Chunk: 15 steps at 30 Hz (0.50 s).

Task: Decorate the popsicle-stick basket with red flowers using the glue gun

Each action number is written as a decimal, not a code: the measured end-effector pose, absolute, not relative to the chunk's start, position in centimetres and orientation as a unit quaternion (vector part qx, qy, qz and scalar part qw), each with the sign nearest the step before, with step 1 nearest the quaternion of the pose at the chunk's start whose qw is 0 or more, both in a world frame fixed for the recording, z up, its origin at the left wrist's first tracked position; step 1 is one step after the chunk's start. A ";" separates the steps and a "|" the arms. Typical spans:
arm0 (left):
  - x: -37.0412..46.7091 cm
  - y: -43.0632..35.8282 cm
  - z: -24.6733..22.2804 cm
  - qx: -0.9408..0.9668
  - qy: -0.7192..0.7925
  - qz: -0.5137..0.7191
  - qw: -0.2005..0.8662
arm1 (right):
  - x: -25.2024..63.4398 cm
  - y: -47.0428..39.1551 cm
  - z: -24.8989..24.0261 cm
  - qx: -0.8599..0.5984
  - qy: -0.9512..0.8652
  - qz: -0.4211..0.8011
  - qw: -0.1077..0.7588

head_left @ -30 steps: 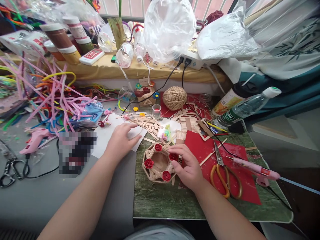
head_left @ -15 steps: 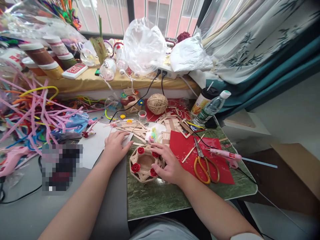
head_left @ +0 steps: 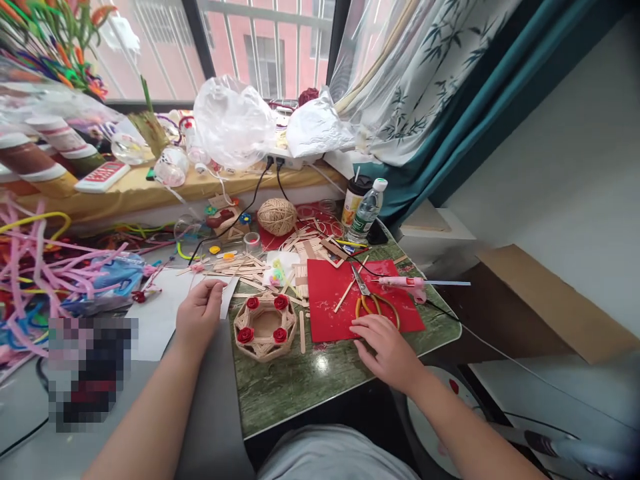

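An octagonal twine-wrapped craft piece [head_left: 265,349] with several red roses stands on the green table [head_left: 280,400]. Left of it, my left hand [head_left: 200,311] is closed over the white paper [head_left: 150,327], its fingertips pinched together; whatever they hold is too small to name. My right hand [head_left: 384,347], fingers apart and holding nothing, is at the yellow handles of the scissors [head_left: 367,300]. The scissors lie on a red sheet [head_left: 325,287]. A single wooden stick [head_left: 303,332] lies between the craft piece and the red sheet.
A pink glue gun [head_left: 400,282] lies on the red sheet's right side. Behind are wooden sticks [head_left: 245,267], a twine ball [head_left: 277,217], a cup [head_left: 351,200] and a water bottle [head_left: 367,212]. Pink pipe cleaners [head_left: 40,260] crowd the left.
My right hand has left the craft piece and moved right to the scissors' handles. My left hand has closed its fingers. The view has turned to the right.
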<state>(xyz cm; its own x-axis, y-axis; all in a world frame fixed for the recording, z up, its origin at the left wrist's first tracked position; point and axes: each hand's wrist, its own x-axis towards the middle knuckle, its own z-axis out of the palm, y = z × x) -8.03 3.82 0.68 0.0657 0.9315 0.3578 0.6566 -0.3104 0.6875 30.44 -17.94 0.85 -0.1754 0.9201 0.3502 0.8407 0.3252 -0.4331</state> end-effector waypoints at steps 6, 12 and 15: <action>-7.4 3.9 2.3 0.696 0.540 0.450 0.144 | 31.0 -19.2 -0.8 -0.559 -0.770 0.036 0.304; -3.1 7.1 7.7 0.814 0.493 0.283 0.118 | 31.5 -19.3 -1.5 -0.537 -0.768 0.047 0.347; 0.8 11.0 9.5 0.876 0.441 0.192 0.040 | 31.7 -19.3 -1.7 -0.537 -0.760 0.054 0.361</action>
